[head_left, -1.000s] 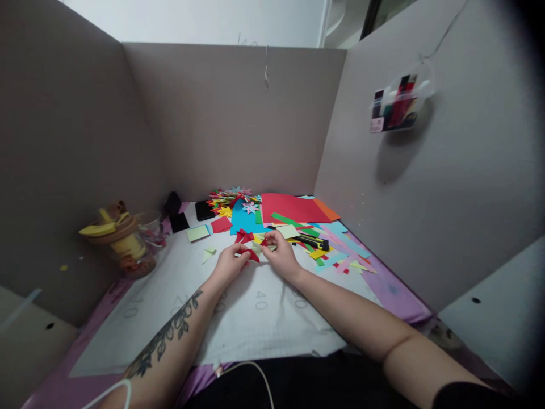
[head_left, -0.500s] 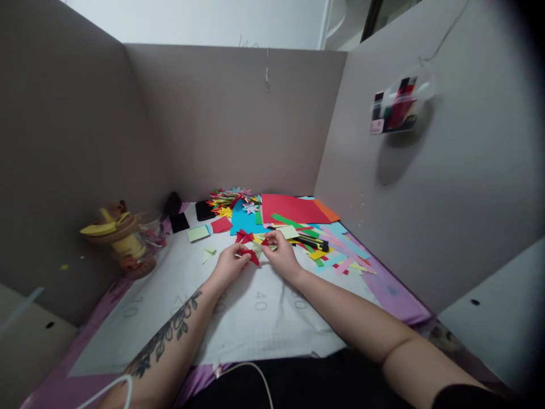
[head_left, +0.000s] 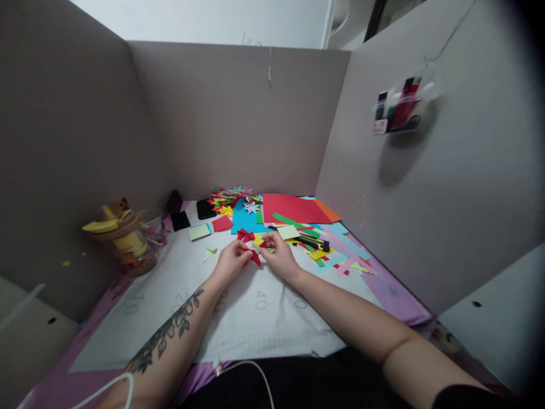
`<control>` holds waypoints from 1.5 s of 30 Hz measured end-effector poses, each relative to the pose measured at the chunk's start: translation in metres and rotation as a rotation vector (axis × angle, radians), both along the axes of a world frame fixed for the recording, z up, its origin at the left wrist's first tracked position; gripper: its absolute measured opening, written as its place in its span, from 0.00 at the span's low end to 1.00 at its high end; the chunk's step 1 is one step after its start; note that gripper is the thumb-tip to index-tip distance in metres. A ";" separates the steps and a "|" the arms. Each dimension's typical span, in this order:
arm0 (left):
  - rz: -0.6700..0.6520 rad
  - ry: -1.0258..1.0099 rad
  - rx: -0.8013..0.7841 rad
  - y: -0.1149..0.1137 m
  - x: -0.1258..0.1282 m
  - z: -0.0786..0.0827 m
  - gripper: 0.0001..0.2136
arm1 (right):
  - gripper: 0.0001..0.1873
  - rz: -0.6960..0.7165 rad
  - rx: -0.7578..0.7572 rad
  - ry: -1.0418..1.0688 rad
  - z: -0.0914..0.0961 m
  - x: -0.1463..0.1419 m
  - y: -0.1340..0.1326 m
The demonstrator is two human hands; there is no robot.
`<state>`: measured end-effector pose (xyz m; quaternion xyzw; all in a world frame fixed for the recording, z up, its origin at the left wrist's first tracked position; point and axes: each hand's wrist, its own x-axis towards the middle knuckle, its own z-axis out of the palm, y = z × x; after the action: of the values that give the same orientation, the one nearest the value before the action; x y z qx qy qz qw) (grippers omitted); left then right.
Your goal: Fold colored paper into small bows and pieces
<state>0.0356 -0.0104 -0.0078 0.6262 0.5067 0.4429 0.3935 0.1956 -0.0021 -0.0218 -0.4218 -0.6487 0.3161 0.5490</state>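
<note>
Both my hands meet over the white cutting mat (head_left: 238, 318) at mid-table. My left hand (head_left: 230, 263) pinches a small folded paper piece (head_left: 254, 253) of red and pale yellow paper. My right hand (head_left: 279, 257) pinches the same piece from its other side, fingers curled. A second red folded piece (head_left: 244, 234) lies just beyond my fingers. A pale green folded triangle (head_left: 208, 253) rests on the mat to the left of my left hand.
Coloured paper sheets (head_left: 293, 209), strips and a black-yellow cutter (head_left: 313, 243) lie right of my hands. Finished paper stars (head_left: 232, 197) pile up at the back. A jar with a yellow lid (head_left: 121, 241) stands left. Grey partition walls (head_left: 238, 119) enclose the table.
Both hands stay pinched on the folded piece with only slight finger movement. The view has shifted a little.
</note>
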 end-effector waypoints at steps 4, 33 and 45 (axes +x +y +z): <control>0.007 0.013 -0.016 0.000 0.001 0.000 0.08 | 0.13 0.016 -0.018 0.033 0.000 -0.002 -0.001; 0.027 -0.245 -0.062 -0.001 0.008 0.001 0.16 | 0.16 0.059 -0.100 0.096 -0.001 -0.008 -0.006; -0.013 -0.134 0.076 0.001 0.002 0.000 0.07 | 0.16 0.125 -0.223 0.206 0.010 -0.010 -0.011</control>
<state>0.0372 -0.0092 -0.0076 0.6129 0.4582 0.5002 0.4053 0.1856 -0.0128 -0.0123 -0.4042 -0.5748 0.4612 0.5418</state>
